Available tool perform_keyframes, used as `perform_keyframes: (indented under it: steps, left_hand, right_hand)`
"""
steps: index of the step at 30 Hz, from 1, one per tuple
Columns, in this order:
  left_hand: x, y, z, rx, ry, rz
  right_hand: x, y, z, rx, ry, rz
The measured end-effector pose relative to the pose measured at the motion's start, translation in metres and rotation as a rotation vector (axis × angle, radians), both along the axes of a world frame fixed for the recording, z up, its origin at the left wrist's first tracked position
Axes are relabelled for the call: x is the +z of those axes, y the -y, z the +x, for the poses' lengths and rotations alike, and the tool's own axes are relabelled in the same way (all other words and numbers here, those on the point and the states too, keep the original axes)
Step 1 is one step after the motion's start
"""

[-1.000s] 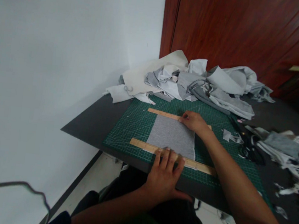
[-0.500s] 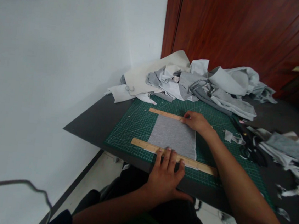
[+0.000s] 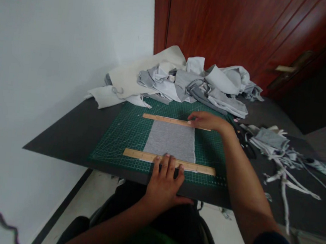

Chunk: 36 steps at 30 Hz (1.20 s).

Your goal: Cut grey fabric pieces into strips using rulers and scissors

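Note:
A grey fabric rectangle [image 3: 171, 140] lies flat on a green cutting mat [image 3: 118, 133]. Across its near edge runs a wooden ruler [image 3: 136, 153], and a second wooden ruler [image 3: 163, 119] lies along its far edge. My left hand [image 3: 164, 184] has its fingers spread on the near ruler, pressing from above, while its thumb stretches out to the right by the table edge. At the far ruler, toward its right part, is my right hand [image 3: 206, 121]. Its thumb touches the ruler, with the index finger held apart just beyond it.
Heaped white and grey cloth [image 3: 184, 83] covers the back of the dark table [image 3: 62, 134], against the wooden door [image 3: 233, 32]. Black-handled scissors [image 3: 245, 144], partly hidden by my right arm, lie near a pile of scraps and strips [image 3: 274, 143] on the right.
The view has turned to the right. My right hand has slid a little rightward along the far ruler, its fingers slightly more apart. My left hand stays on the near ruler.

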<state>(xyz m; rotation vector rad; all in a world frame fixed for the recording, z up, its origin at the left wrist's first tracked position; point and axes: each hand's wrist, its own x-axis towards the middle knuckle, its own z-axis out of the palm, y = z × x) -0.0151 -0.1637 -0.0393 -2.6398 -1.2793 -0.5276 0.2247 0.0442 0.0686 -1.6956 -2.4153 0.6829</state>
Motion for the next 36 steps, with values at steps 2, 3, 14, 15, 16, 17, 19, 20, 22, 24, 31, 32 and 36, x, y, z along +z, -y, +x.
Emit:
perform_keyframes:
  steps: [2, 3, 14, 15, 16, 17, 19, 20, 22, 24, 31, 32, 36]
  left_hand:
    - [0.0, -0.001, 0.001, 0.001, 0.005, 0.005]
    - [0.0, -0.001, 0.001, -0.001, 0.008, 0.012]
    - [0.001, -0.001, 0.001, 0.0, 0.007, -0.006]
    - [0.001, -0.001, 0.001, 0.002, 0.009, -0.005]
    - [0.001, -0.001, 0.001, 0.002, 0.012, -0.004]
    - [0.001, -0.001, 0.001, 0.0, 0.012, -0.003]
    - [0.001, -0.001, 0.001, -0.004, 0.01, -0.002]
    - [0.001, -0.001, 0.001, -0.005, 0.009, 0.002]
    - [0.001, -0.001, 0.001, -0.003, 0.004, 0.009]
    - [0.001, -0.001, 0.001, -0.003, 0.001, 0.015]
    - [0.0, -0.001, 0.001, 0.004, 0.015, 0.016]
    - [0.0, -0.001, 0.002, 0.006, 0.017, 0.013]
    - [-0.001, 0.0, 0.002, 0.007, 0.025, 0.008]
  right_hand:
    - [0.019, 0.009, 0.015, 0.0, -0.029, -0.084]
    - [0.029, 0.015, 0.022, -0.024, -0.039, -0.088]
    - [0.073, 0.057, -0.011, 0.07, -0.054, 0.02]
    - [0.068, 0.054, -0.019, 0.125, -0.064, -0.006]
    - [0.063, 0.05, -0.024, 0.167, -0.069, -0.024]
    - [0.057, 0.046, -0.027, 0.191, -0.068, -0.037]
    - [0.045, 0.037, -0.029, 0.196, -0.037, -0.047]
    - [0.04, 0.033, -0.028, 0.184, -0.012, -0.047]
    - [0.031, 0.027, -0.026, 0.143, 0.048, -0.05]
    - [0.023, 0.022, -0.027, 0.103, 0.101, -0.07]
    - [-0.003, 0.011, -0.042, 0.148, 0.22, -0.175]
    - [-0.006, 0.009, -0.043, 0.154, 0.236, -0.18]
    - [-0.013, 0.005, -0.043, 0.152, 0.274, -0.168]
